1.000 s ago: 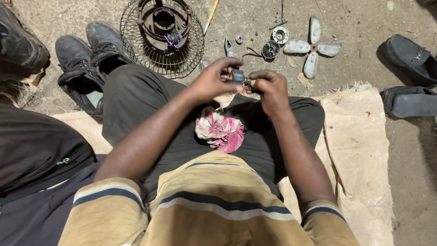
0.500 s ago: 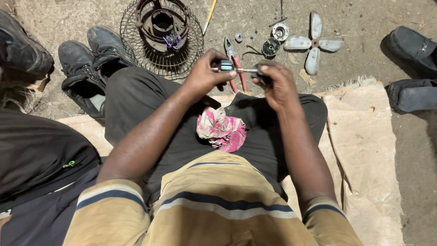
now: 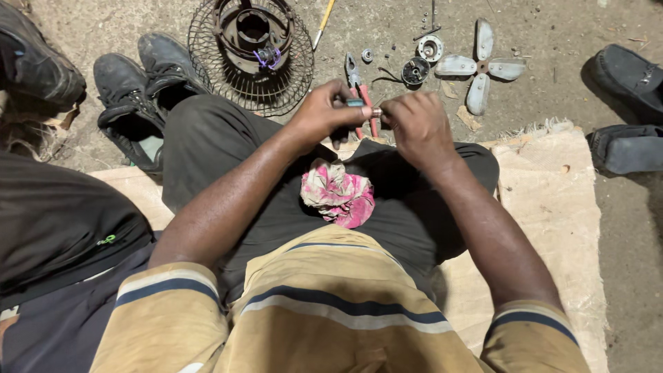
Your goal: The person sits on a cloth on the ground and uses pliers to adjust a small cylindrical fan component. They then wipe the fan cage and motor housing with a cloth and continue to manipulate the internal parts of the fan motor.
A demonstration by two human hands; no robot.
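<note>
- The fan was already in pieces: the round wire fan guard (image 3: 251, 55) with its dark motor housing lay at the upper middle of the frame, and the grey four-bladed metal fan blade (image 3: 480, 68) lay apart on the concrete floor (image 3: 552, 41) at the upper right.
- Small round metal bearing parts (image 3: 423, 59) and the red-handled pliers (image 3: 360, 86) lay loose on the floor between guard and blade, so I judged that stripping down was done and refitting was left.
- My left hand (image 3: 324, 110) and right hand (image 3: 414, 124) met above my knees, just above the frame's centre.
- Between them I held the small metal shaft piece with a copper-coloured end (image 3: 366, 109), level and crosswise.
- My left fingers (image 3: 349, 93) were pinching its darker end; my right fingers were curled tight around the copper end.
- The piece looked short, slim and dull; finer detail was too small to tell.
- A crumpled pink-and-white rag (image 3: 338, 193) sat in my lap, below the hands.
- The burlap mat (image 3: 545, 200) lay under me at the right.
</note>
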